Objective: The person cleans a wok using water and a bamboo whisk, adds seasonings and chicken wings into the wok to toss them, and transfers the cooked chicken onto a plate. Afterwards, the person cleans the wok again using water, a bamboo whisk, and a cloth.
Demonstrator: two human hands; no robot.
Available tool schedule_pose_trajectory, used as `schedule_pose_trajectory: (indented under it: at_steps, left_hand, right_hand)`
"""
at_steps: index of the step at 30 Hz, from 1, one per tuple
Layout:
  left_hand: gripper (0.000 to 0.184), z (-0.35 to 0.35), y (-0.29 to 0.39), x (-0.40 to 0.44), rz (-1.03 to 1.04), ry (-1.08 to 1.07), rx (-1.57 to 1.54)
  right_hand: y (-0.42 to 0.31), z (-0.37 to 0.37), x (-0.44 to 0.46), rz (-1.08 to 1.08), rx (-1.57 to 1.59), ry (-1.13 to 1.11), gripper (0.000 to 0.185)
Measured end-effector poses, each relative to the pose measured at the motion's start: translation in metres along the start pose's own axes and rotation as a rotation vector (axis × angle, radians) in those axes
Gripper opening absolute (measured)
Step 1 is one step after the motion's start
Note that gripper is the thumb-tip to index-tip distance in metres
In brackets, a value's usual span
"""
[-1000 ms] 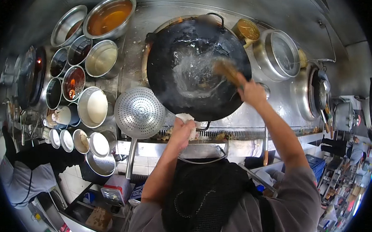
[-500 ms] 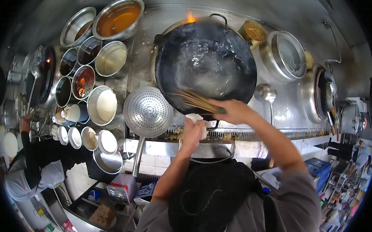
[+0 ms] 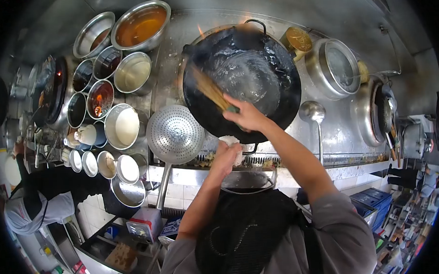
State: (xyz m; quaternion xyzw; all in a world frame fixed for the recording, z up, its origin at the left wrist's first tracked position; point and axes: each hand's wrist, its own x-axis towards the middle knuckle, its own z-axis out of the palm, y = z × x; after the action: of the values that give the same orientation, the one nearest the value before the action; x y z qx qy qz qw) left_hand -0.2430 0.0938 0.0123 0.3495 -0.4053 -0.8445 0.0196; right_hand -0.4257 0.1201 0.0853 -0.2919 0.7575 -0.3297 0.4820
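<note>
A large black wok point(image 3: 281, 102) sits on the burner, with swirling water inside and small flames behind its far rim. My right hand point(image 3: 248, 116) grips a bamboo brush point(image 3: 208, 88) by its bound end, over the wok's left part; the bristles point up and left and are blurred. At the near rim, my left hand point(image 3: 225, 159) is closed on a white cloth point(image 3: 232, 147), just left of the wok's near handle point(image 3: 250, 149). A perforated strainer point(image 3: 175, 134) lies left of the wok, and a ladle point(image 3: 312, 112) rests to its right.
Metal bowls of liquids and sauces, one with amber liquid point(image 3: 141, 27), crowd the left side. A steel pot point(image 3: 335, 68) and a yellowish container point(image 3: 297, 39) stand at right. A person point(image 3: 39, 208) is at far left. Flames show at the burner's back.
The brush has swept from the wok's right side to the near rim, then up along the left side. Flames have appeared behind the wok. My left hand stays closed on the cloth.
</note>
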Motion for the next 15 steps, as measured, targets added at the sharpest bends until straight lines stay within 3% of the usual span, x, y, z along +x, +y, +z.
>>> schedule_pose_trajectory:
  at_steps: [2,4,6,8,10,12,13,15]
  left_hand:
    - [0.034,0.003,-0.003,-0.002,0.008,0.067,-0.077]
    - [0.034,0.013,0.009,-0.011,0.031,0.056,-0.116]
    - [0.034,0.012,0.009,-0.014,0.053,0.050,-0.158]
    - [0.034,0.002,0.004,-0.006,-0.062,-0.039,-0.143]
    - [0.034,0.000,0.011,-0.008,-0.087,-0.016,-0.115]
    - [0.034,0.003,0.013,-0.008,-0.114,0.003,-0.085]
    - [0.034,0.004,0.013,-0.008,-0.098,0.010,-0.067]
    - [0.033,0.006,0.011,-0.010,-0.100,0.000,-0.030]
  right_hand:
    - [0.045,-0.018,-0.021,-0.240,-0.301,-0.055,0.073]
    - [0.051,-0.055,-0.073,-0.148,-0.752,-0.054,0.069]
    - [0.032,-0.103,-0.100,0.165,-0.953,-0.079,0.064]
    - [0.054,-0.141,-0.081,0.196,-1.203,0.171,0.066]
    - [0.056,-0.147,-0.029,0.063,-0.922,0.401,0.065]
    - [0.021,-0.111,0.015,0.003,-0.561,0.392,0.065]
    - [0.006,-0.078,0.027,0.096,-0.197,0.378,0.065]
    - [-0.006,-0.027,0.032,0.009,-0.008,0.289,0.069]
